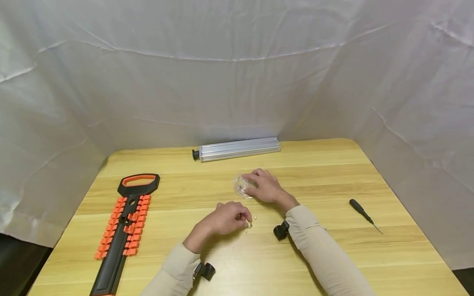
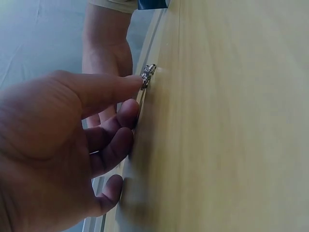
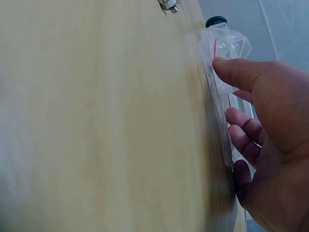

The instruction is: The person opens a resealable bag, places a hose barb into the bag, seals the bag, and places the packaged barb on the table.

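Observation:
My left hand (image 1: 226,218) is low over the tabletop, its fingertips round a small cluster of shiny metal pieces (image 1: 249,225) that look like screws. The left wrist view shows the cluster (image 2: 148,75) at the thumb tip; the index fingertip is mostly hidden. Loose beside it lie a small brass-coloured piece (image 1: 255,217) and another such piece (image 1: 246,231). Farther back, my right hand (image 1: 264,187) holds a clear plastic zip bag (image 1: 240,187) by its near edge, with small dark pieces showing inside. In the right wrist view, the thumb presses the bag (image 3: 227,43) near its red zip line.
A black and orange rack-like tool (image 1: 124,222) with orange clips along both sides lies at left. At the back rests a silver aluminium profile (image 1: 240,149) with a black knob. A black-handled screwdriver (image 1: 364,214) lies at right. Pale curtains (image 1: 233,90) surround the wooden table (image 1: 296,263).

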`<state>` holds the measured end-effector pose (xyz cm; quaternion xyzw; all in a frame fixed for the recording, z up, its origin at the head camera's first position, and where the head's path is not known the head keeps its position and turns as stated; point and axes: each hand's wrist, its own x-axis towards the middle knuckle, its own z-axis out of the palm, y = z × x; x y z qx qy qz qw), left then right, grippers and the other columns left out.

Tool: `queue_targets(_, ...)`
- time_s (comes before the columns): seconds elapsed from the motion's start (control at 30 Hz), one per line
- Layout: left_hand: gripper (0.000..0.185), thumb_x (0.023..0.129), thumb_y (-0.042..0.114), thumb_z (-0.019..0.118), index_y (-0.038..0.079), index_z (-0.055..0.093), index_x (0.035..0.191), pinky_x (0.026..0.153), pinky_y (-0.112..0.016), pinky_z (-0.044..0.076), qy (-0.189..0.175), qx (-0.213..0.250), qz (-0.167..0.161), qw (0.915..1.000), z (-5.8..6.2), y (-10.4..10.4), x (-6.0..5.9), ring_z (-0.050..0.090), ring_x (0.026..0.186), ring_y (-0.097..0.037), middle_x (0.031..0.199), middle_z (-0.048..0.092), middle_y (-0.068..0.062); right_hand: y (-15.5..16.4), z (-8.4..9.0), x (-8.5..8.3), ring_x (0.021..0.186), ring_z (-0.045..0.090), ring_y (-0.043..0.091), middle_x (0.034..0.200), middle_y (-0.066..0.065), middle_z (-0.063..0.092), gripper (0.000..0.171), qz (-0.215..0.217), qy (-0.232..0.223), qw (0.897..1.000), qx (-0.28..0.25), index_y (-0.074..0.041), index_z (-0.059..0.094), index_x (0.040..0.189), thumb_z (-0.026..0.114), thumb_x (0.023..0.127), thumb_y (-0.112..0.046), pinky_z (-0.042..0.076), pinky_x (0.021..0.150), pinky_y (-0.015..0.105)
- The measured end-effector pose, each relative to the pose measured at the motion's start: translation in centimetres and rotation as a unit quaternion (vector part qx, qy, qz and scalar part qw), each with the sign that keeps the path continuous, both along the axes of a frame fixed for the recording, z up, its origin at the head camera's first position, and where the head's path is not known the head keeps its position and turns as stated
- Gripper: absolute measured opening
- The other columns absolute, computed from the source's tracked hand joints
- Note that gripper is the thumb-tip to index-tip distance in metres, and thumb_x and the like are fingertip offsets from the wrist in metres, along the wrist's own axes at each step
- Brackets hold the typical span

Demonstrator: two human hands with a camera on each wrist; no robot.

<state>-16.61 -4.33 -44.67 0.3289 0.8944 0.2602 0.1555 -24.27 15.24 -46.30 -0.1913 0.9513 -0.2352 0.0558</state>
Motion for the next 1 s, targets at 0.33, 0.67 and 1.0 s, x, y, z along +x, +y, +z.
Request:
queue_targets(0.33,0.003,0.088,0.026,0.069,0.028,0.071,0.088,0.075,-0.031,0.029,0.026,-0.028,0.008,0.9992,0.19,0.42,0.46,0.049,0.083,-0.006,0.082,0.054,0.015,0.03,0.09,0.11,0.115,0.048,0.023,0.127,0.001,0.052,0.053,-0.003,-0.001,1.000,-0.003,-0.031,0.050,0.140,0.065,0.089,-0.041,0.038,0.094,0.045)
queue_targets(0.67,0.005,0.092,0.025,0.066,0.026,0.066,0.087,0.072,-0.031,0.028,0.043,-0.036,0.004,0.9984,0.05,0.42,0.59,0.047,0.079,-0.006,0.086,0.054,0.013,0.04,-0.12,-0.03,0.113,0.047,0.020,0.125,-0.001,0.052,0.054,-0.007,-0.004,1.000,-0.004,-0.033,0.050,0.140,0.065,0.089,-0.042,0.037,0.092,0.043)
queue_targets(1.0,0.004,0.090,0.028,0.068,0.025,0.067,0.087,0.072,-0.030,0.028,0.041,-0.038,0.014,0.9984,-0.03,0.29,0.66,0.047,0.078,-0.006,0.086,0.053,0.013,-0.02,-0.16,0.05,0.114,0.047,0.022,0.127,0.000,0.052,0.054,-0.005,-0.002,1.000,-0.006,-0.032,0.050,0.140,0.065,0.089,-0.042,0.037,0.093,0.045)
